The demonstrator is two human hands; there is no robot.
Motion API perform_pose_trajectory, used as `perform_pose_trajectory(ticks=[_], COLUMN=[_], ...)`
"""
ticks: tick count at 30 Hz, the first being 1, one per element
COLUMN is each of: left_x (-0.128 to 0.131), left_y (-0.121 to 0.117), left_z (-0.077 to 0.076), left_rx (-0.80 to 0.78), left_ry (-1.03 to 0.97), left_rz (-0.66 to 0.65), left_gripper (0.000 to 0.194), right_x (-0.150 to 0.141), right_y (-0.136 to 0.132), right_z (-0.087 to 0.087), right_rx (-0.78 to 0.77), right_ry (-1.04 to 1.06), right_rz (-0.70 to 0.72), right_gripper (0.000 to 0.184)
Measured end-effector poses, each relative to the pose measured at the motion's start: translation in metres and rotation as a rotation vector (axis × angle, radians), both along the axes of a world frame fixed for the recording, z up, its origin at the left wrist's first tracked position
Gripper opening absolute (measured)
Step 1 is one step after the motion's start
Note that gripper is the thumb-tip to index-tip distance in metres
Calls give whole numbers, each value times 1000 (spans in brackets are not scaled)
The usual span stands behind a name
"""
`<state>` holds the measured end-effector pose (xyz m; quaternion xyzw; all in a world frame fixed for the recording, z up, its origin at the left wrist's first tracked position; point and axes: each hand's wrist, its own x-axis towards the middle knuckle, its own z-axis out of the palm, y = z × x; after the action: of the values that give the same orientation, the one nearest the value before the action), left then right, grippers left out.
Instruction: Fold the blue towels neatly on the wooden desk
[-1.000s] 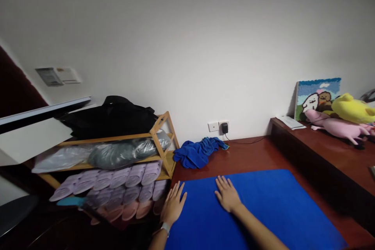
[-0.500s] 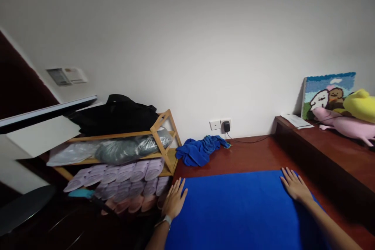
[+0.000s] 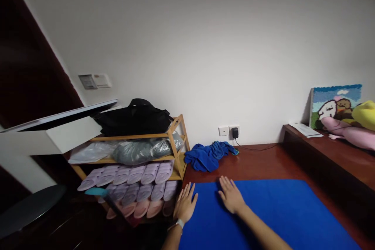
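A large blue cloth (image 3: pixel 272 215) lies spread flat on a dark red wooden surface (image 3: pixel 263 162). My left hand (image 3: pixel 185 204) rests palm down on the cloth's near left corner, fingers apart. Beside it, my right hand (image 3: pixel 231 196) lies flat on the cloth near its far edge, fingers stretched out. Neither hand holds anything. A crumpled blue towel (image 3: pixel 209 155) sits beyond the cloth, by the wall.
A wooden rack (image 3: pixel 175 144) at left holds rows of lilac and pink slippers (image 3: pixel 140 183), bagged items and a black bag (image 3: pixel 134 117). A wall socket with a plugged charger (image 3: pixel 234 132) is behind. A raised wooden ledge (image 3: pixel 336 156) at right carries plush toys (image 3: pixel 354 129) and a picture (image 3: pixel 334 101).
My right hand has slid back left across the cloth, from its right edge to beside my left hand. The camera view has shifted a little.
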<state>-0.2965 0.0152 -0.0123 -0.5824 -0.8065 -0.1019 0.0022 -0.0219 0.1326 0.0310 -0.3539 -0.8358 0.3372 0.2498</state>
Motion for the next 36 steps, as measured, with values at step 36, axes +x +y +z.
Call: perform_pose_trajectory(ticks=[36], left_x=[-6], left_y=[5], left_z=[-9], left_rx=[-2], left_ry=[35], left_rz=[25], left_gripper=[64], right_x=[103], right_y=[45], right_z=[-16], right_rx=[315], right_ry=[-452], right_rz=[-151], right_gripper=[62])
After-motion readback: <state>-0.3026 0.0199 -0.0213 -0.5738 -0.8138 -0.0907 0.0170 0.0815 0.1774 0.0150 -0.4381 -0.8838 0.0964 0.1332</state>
